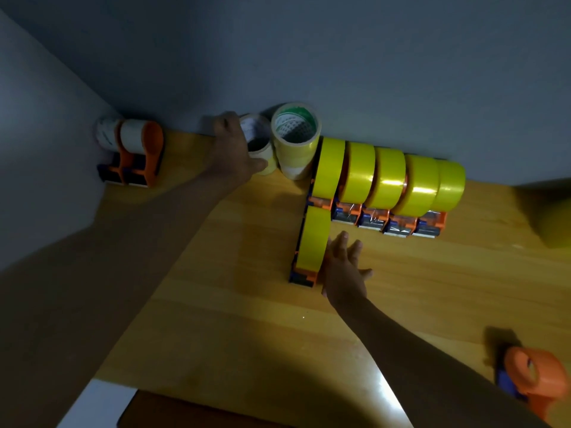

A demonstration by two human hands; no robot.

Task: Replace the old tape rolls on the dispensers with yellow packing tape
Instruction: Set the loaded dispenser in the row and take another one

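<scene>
Left hand (pixel 236 149) grips a spent tape core (pixel 258 140) by the wall. Right hand (pixel 344 273), fingers flat, presses the reloaded dispenser (pixel 309 248) on the desk (pixel 247 304). Core probably light, crushable: hold its rim.

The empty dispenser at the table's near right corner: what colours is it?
Orange with a blue part, the empty dispenser shows in the head view.

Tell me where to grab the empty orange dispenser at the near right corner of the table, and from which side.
Take the empty orange dispenser by its curved orange handle loop, coming from above and the near side with the right hand. The loop stands up clear of the table with an open hole to hook fingers through. Its blue front end probably carries the cutter, so avoid that.
</scene>
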